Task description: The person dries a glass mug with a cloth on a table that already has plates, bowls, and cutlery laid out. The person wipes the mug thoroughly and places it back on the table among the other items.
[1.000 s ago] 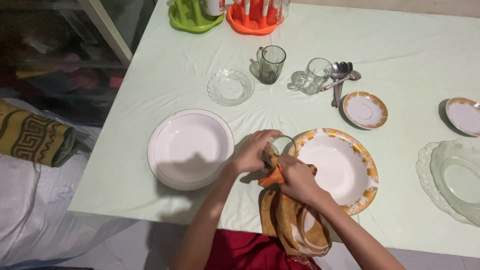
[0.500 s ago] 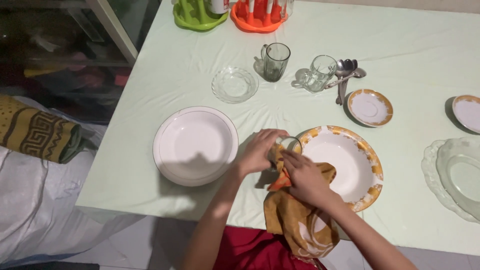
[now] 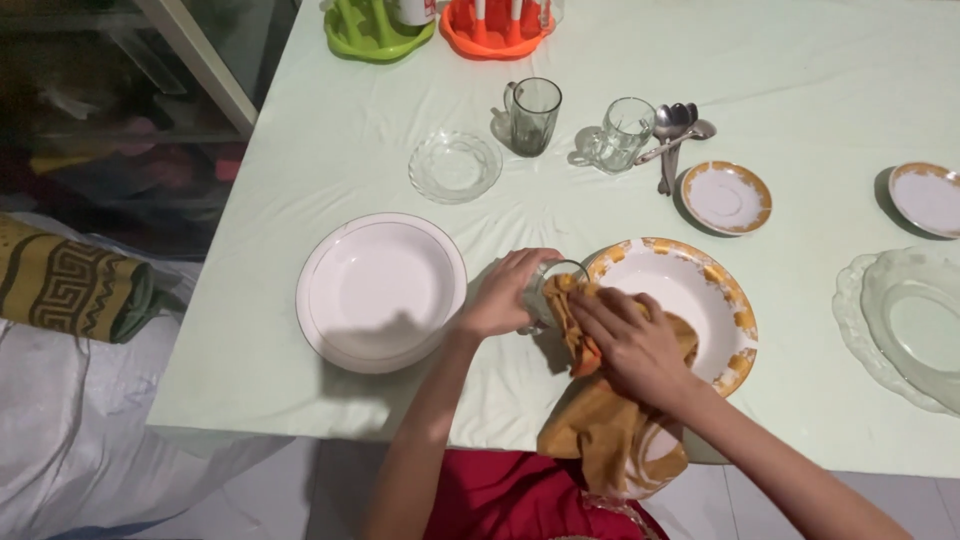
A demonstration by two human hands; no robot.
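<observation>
My left hand [image 3: 501, 293] grips a small clear glass [image 3: 553, 282] near the table's front edge. My right hand [image 3: 634, 342] holds an orange-and-brown patterned cloth [image 3: 610, 425] and pushes part of it into the mouth of the glass. The rest of the cloth hangs down over the table edge toward my red clothing. The glass is tilted and lies between a white plate [image 3: 380, 291] on the left and a gold-rimmed deep plate [image 3: 700, 290] on the right.
Farther back on the pale green table stand a small glass dish [image 3: 454, 166], a dark glass mug [image 3: 531, 115], a clear glass mug [image 3: 620, 133], spoons [image 3: 672, 128], two gold-rimmed saucers [image 3: 726, 196] [image 3: 927, 199], glass plates [image 3: 905, 328] and green [image 3: 378, 30] and orange racks [image 3: 495, 28].
My right hand has moved up and pushed the cloth further into the glass mouth. My left hand keeps its grip on the glass.
</observation>
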